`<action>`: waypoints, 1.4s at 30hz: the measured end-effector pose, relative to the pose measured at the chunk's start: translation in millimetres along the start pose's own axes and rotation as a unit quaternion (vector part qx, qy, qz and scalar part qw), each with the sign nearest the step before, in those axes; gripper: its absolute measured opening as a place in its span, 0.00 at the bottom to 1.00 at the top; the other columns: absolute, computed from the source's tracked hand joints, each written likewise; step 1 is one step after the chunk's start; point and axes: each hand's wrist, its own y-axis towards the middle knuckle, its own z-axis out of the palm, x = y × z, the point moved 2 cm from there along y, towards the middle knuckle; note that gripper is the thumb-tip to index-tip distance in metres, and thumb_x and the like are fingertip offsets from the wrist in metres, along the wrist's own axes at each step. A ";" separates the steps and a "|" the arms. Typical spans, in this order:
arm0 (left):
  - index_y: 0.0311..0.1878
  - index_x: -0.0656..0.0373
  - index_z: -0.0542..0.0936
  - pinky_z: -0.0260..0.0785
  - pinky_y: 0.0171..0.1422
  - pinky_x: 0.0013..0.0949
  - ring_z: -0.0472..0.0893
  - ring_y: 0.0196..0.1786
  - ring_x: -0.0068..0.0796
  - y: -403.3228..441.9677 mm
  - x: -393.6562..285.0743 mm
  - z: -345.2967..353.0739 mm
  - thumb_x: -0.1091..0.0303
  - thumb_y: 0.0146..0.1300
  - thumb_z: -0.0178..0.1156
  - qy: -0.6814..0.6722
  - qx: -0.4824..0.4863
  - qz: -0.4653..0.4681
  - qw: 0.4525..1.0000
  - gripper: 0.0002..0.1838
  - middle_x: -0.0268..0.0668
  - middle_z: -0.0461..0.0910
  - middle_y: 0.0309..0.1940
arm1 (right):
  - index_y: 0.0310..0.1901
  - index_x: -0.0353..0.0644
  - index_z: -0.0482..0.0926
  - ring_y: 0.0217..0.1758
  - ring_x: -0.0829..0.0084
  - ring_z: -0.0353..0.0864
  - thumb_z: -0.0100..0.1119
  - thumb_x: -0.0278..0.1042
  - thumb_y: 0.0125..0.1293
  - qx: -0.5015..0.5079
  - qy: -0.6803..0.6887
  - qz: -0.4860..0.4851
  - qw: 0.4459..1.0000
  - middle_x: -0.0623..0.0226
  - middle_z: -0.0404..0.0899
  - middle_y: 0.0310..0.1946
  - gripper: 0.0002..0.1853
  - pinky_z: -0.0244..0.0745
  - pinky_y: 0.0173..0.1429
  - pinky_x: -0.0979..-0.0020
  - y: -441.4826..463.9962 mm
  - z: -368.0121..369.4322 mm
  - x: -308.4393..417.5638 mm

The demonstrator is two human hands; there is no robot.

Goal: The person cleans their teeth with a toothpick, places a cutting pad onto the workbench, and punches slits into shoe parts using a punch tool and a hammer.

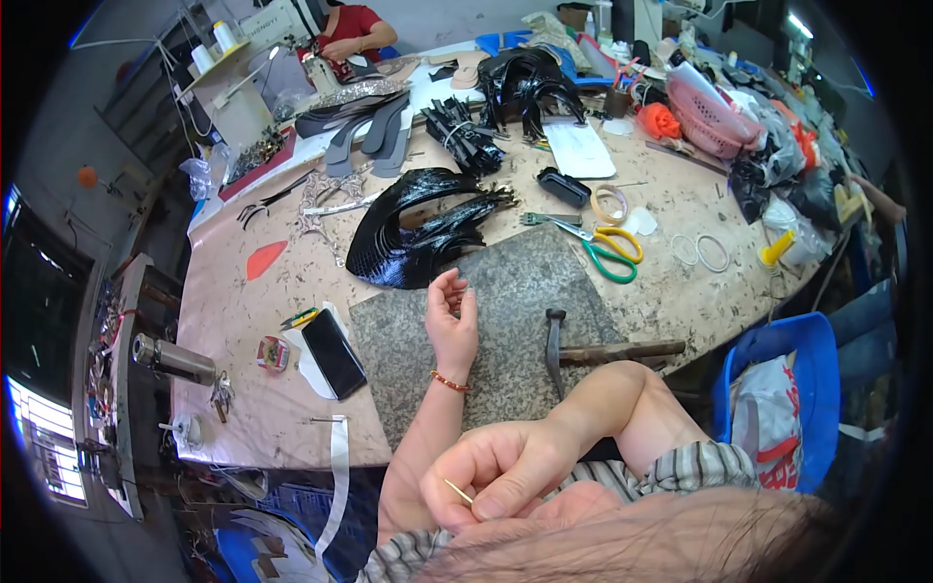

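Observation:
My right hand [505, 468] is closed in a pinch close to my body, beside my left forearm. Between its thumb and fingers sits a thin, pale, pointed stick that looks like a toothpick [458, 491]. My left hand [452, 316], a beaded bracelet at its wrist, is raised over the grey stone slab [515, 282]. Its fingers are loosely curled, the thumb stands apart, and nothing shows in them. Just beyond its fingertips lies a fanned bundle of glossy black strips [418, 233]. A hammer [622, 351] rests to the right, its head on the slab.
Scissors [614, 255], a tape roll [609, 204] and a pink basket [709, 117] are on the right. A phone [333, 352] and a metal flask [175, 360] lie left. A blue bin [826, 389] stands at lower right. Another person [355, 34] sits by a sewing machine.

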 end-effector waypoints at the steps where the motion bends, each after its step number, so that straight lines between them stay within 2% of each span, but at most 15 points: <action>1: 0.59 0.60 0.72 0.69 0.47 0.19 0.73 0.40 0.14 -0.1 1.0 -0.2 0.79 0.65 0.58 0.001 0.000 0.002 1.000 0.18 0.32 0.76 0.45 | 0.45 0.35 0.70 0.28 0.89 0.69 0.54 0.36 0.73 0.000 0.001 -0.001 1.000 0.74 0.73 0.31 0.12 0.60 0.28 0.85 0.0 0.0 -0.1; 5: 0.59 0.60 0.72 0.69 0.47 0.19 0.73 0.40 0.14 -0.4 -2.4 0.3 0.79 0.65 0.58 -0.004 0.002 -0.008 1.000 0.18 0.32 0.76 0.45 | 0.45 0.35 0.70 0.28 0.89 0.69 0.54 0.36 0.74 0.002 -0.002 0.000 1.000 0.74 0.73 0.32 0.12 0.60 0.29 0.85 -0.2 0.4 1.0; 8: 0.57 0.61 0.73 0.72 0.48 0.24 0.76 0.40 0.19 -0.1 0.2 0.1 0.77 0.64 0.60 -0.006 -0.012 0.002 1.000 0.18 0.34 0.78 0.43 | 0.45 0.35 0.70 0.28 0.89 0.69 0.54 0.36 0.73 0.005 -0.003 0.002 1.000 0.74 0.73 0.32 0.12 0.60 0.28 0.86 -0.2 1.0 2.2; 21: 0.58 0.60 0.73 0.71 0.47 0.22 0.75 0.41 0.17 -0.8 -1.9 0.6 0.77 0.64 0.59 0.003 -0.006 0.002 1.000 0.18 0.33 0.77 0.44 | 0.45 0.35 0.71 0.29 0.89 0.69 0.53 0.35 0.74 0.007 0.000 -0.018 1.000 0.72 0.74 0.33 0.10 0.60 0.28 0.85 -0.6 -2.1 -4.1; 23: 0.58 0.61 0.72 0.69 0.47 0.20 0.73 0.40 0.15 -1.1 -6.2 0.8 0.79 0.65 0.58 0.003 0.000 -0.007 1.000 0.18 0.32 0.76 0.44 | 0.45 0.35 0.71 0.30 0.88 0.69 0.53 0.36 0.74 0.012 -0.003 -0.012 1.000 0.72 0.73 0.33 0.11 0.60 0.29 0.85 -0.2 -1.4 0.5; 29: 0.57 0.60 0.73 0.72 0.46 0.24 0.77 0.41 0.19 -1.2 -2.9 0.3 0.76 0.64 0.60 0.009 -0.014 0.001 1.000 0.18 0.34 0.79 0.44 | 0.44 0.35 0.71 0.31 0.87 0.68 0.54 0.38 0.74 0.012 -0.008 -0.007 1.000 0.72 0.72 0.34 0.12 0.61 0.31 0.84 1.0 -1.2 0.5; 33: 0.59 0.60 0.72 0.69 0.48 0.20 0.73 0.41 0.15 -1.1 -4.1 0.2 0.79 0.65 0.58 0.006 -0.001 -0.008 1.000 0.19 0.33 0.76 0.45 | 0.44 0.35 0.71 0.33 0.86 0.70 0.54 0.38 0.74 0.008 -0.011 -0.019 1.000 0.72 0.72 0.35 0.12 0.64 0.35 0.82 0.7 -1.5 -2.9; 38: 0.57 0.60 0.73 0.72 0.47 0.24 0.77 0.41 0.19 -1.3 -0.1 0.3 0.76 0.63 0.60 -0.006 -0.013 -0.002 1.000 0.18 0.34 0.79 0.44 | 0.44 0.34 0.71 0.36 0.84 0.71 0.55 0.36 0.73 0.012 -0.005 -0.006 1.000 0.71 0.72 0.36 0.12 0.65 0.38 0.80 -1.5 -3.8 -1.7; 42: 0.58 0.60 0.73 0.71 0.48 0.23 0.75 0.41 0.18 -1.0 -2.0 1.4 0.77 0.64 0.59 -0.005 -0.007 0.004 1.000 0.18 0.34 0.78 0.44 | 0.44 0.34 0.71 0.37 0.82 0.70 0.55 0.34 0.73 0.009 0.008 -0.012 1.000 0.69 0.72 0.36 0.11 0.65 0.39 0.79 -2.5 -2.8 -3.4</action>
